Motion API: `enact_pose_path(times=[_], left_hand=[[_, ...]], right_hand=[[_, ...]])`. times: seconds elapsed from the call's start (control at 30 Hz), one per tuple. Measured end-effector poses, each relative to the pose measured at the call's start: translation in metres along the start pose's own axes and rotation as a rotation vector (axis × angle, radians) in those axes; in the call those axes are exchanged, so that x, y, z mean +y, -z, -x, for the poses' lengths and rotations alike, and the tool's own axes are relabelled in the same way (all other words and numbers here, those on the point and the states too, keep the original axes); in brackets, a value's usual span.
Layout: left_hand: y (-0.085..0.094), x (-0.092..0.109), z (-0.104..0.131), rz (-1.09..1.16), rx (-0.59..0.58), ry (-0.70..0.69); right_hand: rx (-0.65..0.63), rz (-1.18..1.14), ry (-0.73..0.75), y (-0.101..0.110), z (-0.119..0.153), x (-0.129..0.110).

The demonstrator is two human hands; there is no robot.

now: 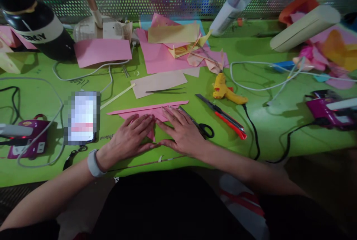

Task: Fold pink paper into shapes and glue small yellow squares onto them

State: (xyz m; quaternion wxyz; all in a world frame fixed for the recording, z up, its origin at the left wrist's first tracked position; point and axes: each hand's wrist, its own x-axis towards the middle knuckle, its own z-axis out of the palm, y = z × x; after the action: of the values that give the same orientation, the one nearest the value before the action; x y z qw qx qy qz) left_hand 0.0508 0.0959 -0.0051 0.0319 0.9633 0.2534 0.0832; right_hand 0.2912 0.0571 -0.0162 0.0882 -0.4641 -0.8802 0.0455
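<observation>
A pink sheet of paper [158, 112] lies on the green table, its far edge folded into a narrow strip. Flat on its left part rests my left hand [131, 136], fingers stretched out. My right hand [180, 128] presses on the right part with its fingers spread, and the two hands meet near the middle. Much of the paper is hidden beneath them. Scissors [206, 130] lie partly under my right hand. To their right is a red utility knife [223, 117] with its blade out. Tweezers [166, 90] rest on a beige paper piece [158, 83] beyond the pink sheet.
A yellow glue gun [227, 90] with a black cord stands at the right. At the left lie a phone [82, 117] and a purple power socket [30, 137]. A dark bottle [39, 24], a small fan [95, 20] and paper scraps [173, 33] line the back.
</observation>
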Motion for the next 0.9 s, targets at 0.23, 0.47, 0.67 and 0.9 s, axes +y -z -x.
enact_pose_path(times=[0.23,0.47,0.67,0.9], left_hand=[[0.001,-0.001,0.0,0.013,-0.016,-0.01],[0.0,0.0,0.001,-0.004,-0.018,-0.006],[0.002,-0.003,0.002,-0.042,-0.045,-0.019],[0.001,0.004,-0.006,-0.086,-0.039,0.013]], right_hand=[[0.019,0.038,-0.024,0.005,0.006,0.009],[0.107,0.136,0.005,0.008,0.016,0.016],[0.112,0.16,0.026,0.007,0.015,0.016],[0.118,0.161,0.053,0.007,0.014,0.019]])
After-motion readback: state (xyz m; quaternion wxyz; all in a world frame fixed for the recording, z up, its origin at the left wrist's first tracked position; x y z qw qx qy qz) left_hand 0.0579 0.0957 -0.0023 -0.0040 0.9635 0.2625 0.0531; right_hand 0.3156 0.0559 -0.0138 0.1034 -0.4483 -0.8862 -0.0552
